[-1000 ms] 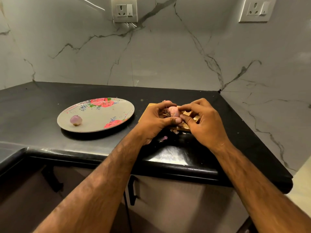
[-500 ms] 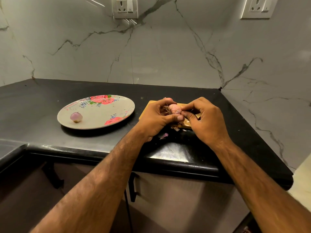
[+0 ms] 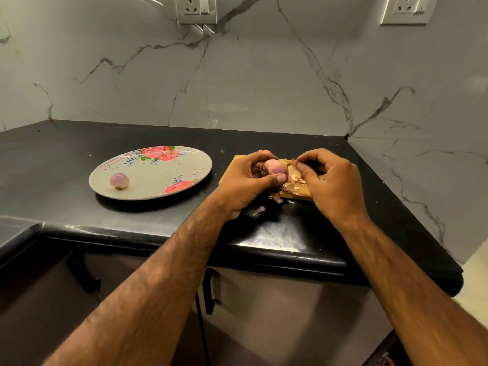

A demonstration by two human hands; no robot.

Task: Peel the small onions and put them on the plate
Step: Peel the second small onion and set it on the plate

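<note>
— Where's the small onion (image 3: 274,167)?
— Gripped in the left hand (image 3: 247,180), over the wooden board (image 3: 231,170) (loose skins (image 3: 295,178) beneath). The right hand (image 3: 332,180) pinches a skin flake (image 3: 293,161) beside it.
— The plate (image 3: 158,188)?
— One peeled onion (image 3: 119,180) on it.

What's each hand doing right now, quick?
Left hand: holding a small onion.
Right hand: fingertips pinched together, possibly on a scrap of peel; cannot tell.

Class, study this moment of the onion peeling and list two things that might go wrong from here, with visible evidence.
1. The left hand holds the onion by fingertips above the board; it might slip and roll off the nearby edge of the counter.
2. Skin scraps lie off the board on the counter; more may scatter or reach the plate.
</note>
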